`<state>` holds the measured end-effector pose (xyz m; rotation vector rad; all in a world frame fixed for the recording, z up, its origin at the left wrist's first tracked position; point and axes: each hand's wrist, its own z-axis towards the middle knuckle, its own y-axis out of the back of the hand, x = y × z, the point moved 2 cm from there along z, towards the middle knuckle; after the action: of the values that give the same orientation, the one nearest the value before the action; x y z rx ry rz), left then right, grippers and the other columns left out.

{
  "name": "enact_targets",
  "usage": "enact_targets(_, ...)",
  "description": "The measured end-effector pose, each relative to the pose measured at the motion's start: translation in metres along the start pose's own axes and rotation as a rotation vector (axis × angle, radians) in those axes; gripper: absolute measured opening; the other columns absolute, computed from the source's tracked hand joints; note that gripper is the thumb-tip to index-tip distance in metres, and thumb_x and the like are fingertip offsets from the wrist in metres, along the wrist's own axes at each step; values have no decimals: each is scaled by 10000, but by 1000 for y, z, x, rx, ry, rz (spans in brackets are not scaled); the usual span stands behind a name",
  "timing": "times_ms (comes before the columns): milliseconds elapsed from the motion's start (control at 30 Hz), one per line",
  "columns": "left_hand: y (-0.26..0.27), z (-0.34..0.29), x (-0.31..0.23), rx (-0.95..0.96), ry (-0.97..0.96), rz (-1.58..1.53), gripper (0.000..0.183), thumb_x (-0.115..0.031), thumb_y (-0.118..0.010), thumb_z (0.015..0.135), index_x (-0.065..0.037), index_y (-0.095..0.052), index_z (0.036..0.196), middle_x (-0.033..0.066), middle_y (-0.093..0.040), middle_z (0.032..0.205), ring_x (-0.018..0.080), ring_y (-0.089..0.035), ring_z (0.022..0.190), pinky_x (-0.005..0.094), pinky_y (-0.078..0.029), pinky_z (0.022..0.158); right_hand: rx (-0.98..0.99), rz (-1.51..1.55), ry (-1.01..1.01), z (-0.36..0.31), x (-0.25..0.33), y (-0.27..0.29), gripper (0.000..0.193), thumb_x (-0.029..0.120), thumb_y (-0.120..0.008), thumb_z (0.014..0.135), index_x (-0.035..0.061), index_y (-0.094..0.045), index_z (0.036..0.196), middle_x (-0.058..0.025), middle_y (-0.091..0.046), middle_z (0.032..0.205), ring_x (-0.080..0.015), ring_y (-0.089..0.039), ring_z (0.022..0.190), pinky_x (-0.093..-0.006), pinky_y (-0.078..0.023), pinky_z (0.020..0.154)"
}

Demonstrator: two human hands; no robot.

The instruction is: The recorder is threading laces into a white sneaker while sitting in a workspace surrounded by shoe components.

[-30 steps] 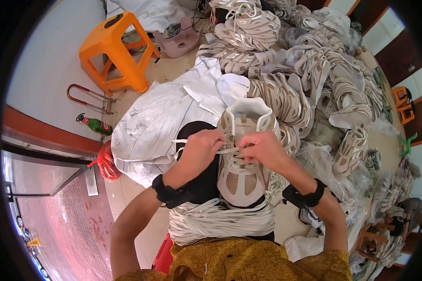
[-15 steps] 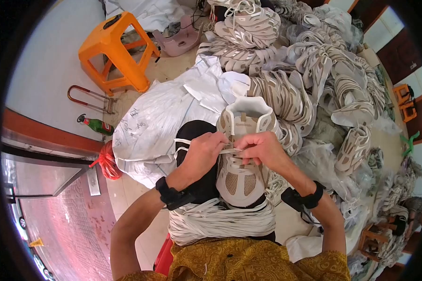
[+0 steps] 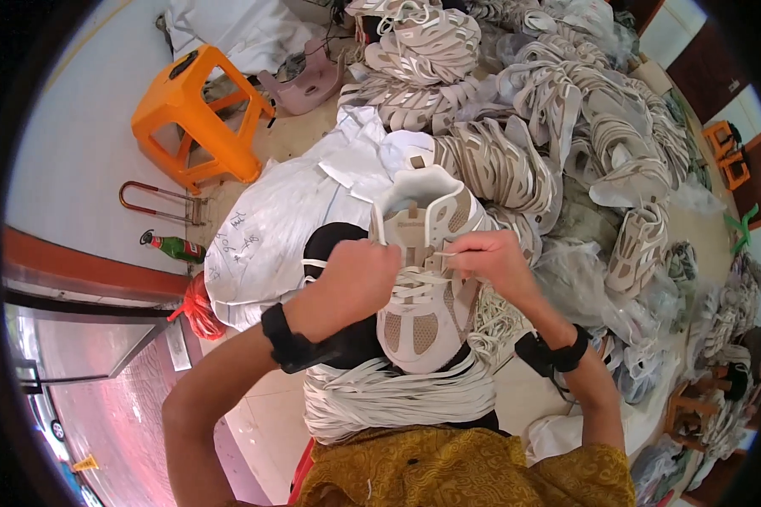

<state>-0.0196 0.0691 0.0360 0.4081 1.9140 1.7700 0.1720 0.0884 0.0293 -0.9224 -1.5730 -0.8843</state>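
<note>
A beige and white sneaker (image 3: 423,334) rests on my dark-clad lap, toe toward me. White shoelace (image 3: 413,291) crosses its lower eyelets. My left hand (image 3: 359,277) is closed at the left eyelet edge, gripping the shoelace; its fingertips are mostly hidden, and a stretch of white lace shows on its far left side. On the opposite side, my right hand (image 3: 492,258) pinches the other part of the shoelace between thumb and forefinger, beside the right eyelets. Across my thighs lies a thick bundle of white laces (image 3: 397,401).
Stacked beige shoe uppers (image 3: 499,169) and clear plastic bags (image 3: 575,283) fill the right side. A white woven sack (image 3: 271,228) lies ahead on the left, near an orange stool (image 3: 203,110), a green bottle (image 3: 177,247) and a red plastic bag (image 3: 199,308).
My hands have moved apart from the middle of the shoe, the left one turning into a closed fist. The shoe has tilted and shifted slightly left; the whole view has shifted a little.
</note>
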Motion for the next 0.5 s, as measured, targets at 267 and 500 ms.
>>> enact_targets(267,9,21,-10,110,-29,121,86,-133,-547,676,-48,-557,666,130,-576,606,282,-586,573,397,-451,529,-64,-355,308,-7,-16,5,131,135,-610,673,21,-632,732,-101,-584,651,-216,-553,573,-295,-432,534)
enact_targets(500,9,24,-22,-199,-150,-75,72,-78,-505,727,-20,-547,729,135,-577,680,301,-573,618,401,-440,539,-174,-594,444,-3,-19,-1,113,137,-584,670,31,-563,638,-101,-525,608,-276,-548,576,-357,-443,531)
